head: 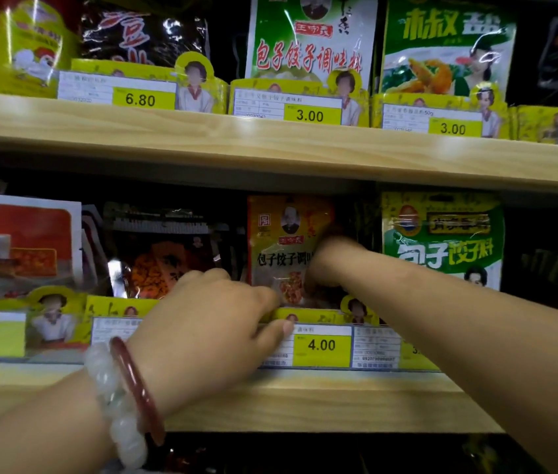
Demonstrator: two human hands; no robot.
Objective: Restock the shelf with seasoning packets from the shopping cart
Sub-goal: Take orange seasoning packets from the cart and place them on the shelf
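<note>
Head view, lower shelf bay. Left hand [202, 323]: knuckles up, fingers curled over the yellow front rail [315, 316], fingertips at the foot of the orange seasoning packet [284, 248], thumb lying on the 4.00 price label [322, 345]; it appears to steady the packet's base, though an actual pinch cannot be confirmed. Two bracelets [127, 398] on that wrist. Right hand [330, 258]: reached deep into the bay, fingers hidden behind the packet's right edge, so its closure cannot be told; likely seating the packet upright behind the rail. Packet stands between both hands, touching each, face forward. Right of the right forearm: green dumpling-seasoning packet [441, 241]. Left of the left hand: dark packet [164, 254]. Above both hands: upper shelf board [270, 145]. Shopping cart not visible.
</note>
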